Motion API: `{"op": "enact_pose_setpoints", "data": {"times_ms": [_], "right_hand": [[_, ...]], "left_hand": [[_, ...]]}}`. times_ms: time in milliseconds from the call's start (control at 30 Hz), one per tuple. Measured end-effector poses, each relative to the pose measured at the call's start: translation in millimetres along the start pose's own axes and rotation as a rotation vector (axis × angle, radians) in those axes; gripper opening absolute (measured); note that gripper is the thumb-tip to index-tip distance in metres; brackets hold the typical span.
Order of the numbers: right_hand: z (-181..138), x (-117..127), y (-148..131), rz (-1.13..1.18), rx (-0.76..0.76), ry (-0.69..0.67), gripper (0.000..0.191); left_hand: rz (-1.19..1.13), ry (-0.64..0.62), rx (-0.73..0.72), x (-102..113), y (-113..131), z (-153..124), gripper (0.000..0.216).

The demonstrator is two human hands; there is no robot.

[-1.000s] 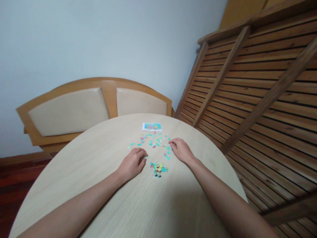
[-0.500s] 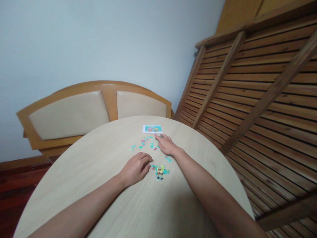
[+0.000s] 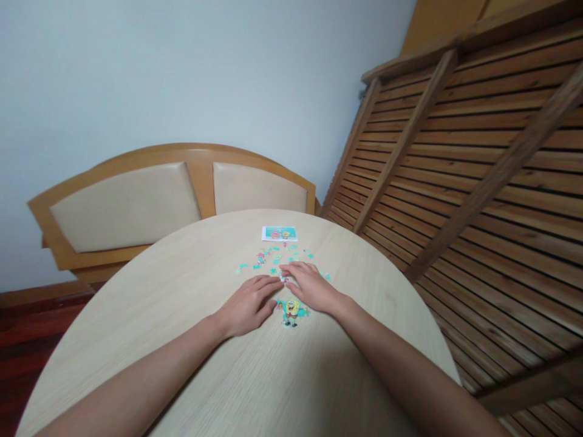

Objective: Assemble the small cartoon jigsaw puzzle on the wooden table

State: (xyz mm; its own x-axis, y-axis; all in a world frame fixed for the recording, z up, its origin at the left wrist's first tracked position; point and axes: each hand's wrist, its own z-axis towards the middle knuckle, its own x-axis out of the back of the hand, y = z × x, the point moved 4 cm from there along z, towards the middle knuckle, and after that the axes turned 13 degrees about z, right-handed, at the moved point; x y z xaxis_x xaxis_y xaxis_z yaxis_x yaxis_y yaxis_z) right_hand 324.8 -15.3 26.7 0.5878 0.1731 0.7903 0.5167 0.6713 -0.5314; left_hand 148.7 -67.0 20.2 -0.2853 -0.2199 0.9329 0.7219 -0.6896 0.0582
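Both my hands lie on a round pale wooden table. My left hand rests palm down with its fingers stretched out, just left of a small joined puzzle patch showing a yellow cartoon figure. My right hand lies flat right above that patch, fingers extended toward the left hand's fingertips, with a small piece at the tips. Several loose teal and pink puzzle pieces are scattered beyond the hands. A small reference picture card lies near the table's far edge.
A wooden bench with two beige padded back panels stands behind the table against a pale wall. A slatted wooden structure runs along the right side. Dark red floor shows at the left.
My right hand has drawn back from the far pieces near the card to a spot just above the joined patch, close to the left fingertips. The left hand has barely moved.
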Motion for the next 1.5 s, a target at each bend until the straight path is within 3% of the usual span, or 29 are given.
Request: {"op": "enact_pose_setpoints", "data": {"times_ms": [200,500,700,833,1000,1500], "right_hand": [[-20,7,-5,0.003,-0.011,0.003,0.042],[-23,17,-4,0.078,0.002,0.010,0.029],[-20,6,-20,0.233,0.100,-0.048,0.029],[-17,-1,-21,0.120,0.018,0.053,0.023],[-14,-6,-17,-0.002,-0.057,0.068,0.017],[-8,-12,-7,0.147,-0.179,0.161,0.009]], "left_hand": [[0.096,-0.105,-0.094,3,7,2,0.049],[0.250,-0.010,0.114,9,1,0,0.039],[0.112,0.038,0.093,7,-2,-1,0.030],[0.076,0.075,0.114,10,-2,0,0.025],[0.048,0.067,0.097,10,0,0,0.022],[0.063,0.047,0.110,14,0,-1,0.019]]}}
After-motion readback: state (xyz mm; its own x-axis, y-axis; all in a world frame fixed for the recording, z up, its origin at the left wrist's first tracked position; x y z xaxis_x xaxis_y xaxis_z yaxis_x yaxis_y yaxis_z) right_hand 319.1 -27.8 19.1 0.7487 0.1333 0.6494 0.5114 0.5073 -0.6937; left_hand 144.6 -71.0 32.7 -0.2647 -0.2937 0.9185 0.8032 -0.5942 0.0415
